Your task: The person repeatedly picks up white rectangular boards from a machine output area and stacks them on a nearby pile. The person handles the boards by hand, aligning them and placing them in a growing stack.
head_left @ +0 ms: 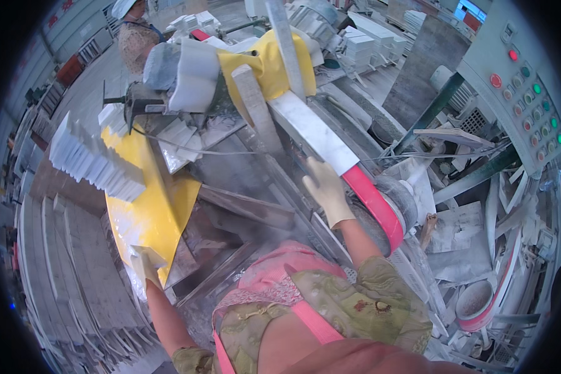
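Observation:
My left hand (142, 269), in a cream glove, is closed on a small white stone tile (153, 254) at the lower end of a wet yellow sheet (140, 218). My right hand (325, 190), also gloved, holds nothing, and its fingers are apart. It is beside a narrow machine belt, whose near part is bare pink-red (369, 198). White marble strips (315, 134) lie on the belt farther up, running under a yellow flap (274, 62). A leaning stack of white tiles (93, 159) stands on the upper part of the yellow sheet.
A grey control panel (520, 93) with lit buttons stands at the right. Stone offcuts (458, 227) and a round pink-rimmed wheel (474, 302) lie below it. Long grey strips (75, 262) are stacked at the left. Another person (137, 43) stands at the far left.

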Available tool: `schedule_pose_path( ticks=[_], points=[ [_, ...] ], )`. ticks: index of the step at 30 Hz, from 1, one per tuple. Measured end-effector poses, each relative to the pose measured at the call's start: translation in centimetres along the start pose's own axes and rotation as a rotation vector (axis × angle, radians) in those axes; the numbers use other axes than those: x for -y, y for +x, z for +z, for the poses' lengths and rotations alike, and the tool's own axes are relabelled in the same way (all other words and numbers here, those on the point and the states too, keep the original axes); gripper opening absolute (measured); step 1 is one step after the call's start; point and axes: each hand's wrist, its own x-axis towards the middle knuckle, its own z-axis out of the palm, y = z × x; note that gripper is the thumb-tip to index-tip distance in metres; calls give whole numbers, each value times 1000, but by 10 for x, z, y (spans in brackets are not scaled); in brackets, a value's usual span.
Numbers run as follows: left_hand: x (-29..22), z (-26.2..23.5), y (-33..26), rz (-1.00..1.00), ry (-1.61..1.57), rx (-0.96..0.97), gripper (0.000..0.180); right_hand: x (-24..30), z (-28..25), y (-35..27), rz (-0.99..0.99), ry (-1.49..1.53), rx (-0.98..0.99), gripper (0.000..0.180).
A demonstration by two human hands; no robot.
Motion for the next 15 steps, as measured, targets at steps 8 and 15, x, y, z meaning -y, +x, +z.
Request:
schedule_pose_path(
  ticks=[8, 15],
  points=[
    [-19, -29, -7, -73, 368, 261, 51, -76, -10, 7, 44, -202, -1, 68],
    [-37, 8, -52, 110, 384, -55, 40, -70, 17, 0, 55, -370, 3, 74]
  ],
)
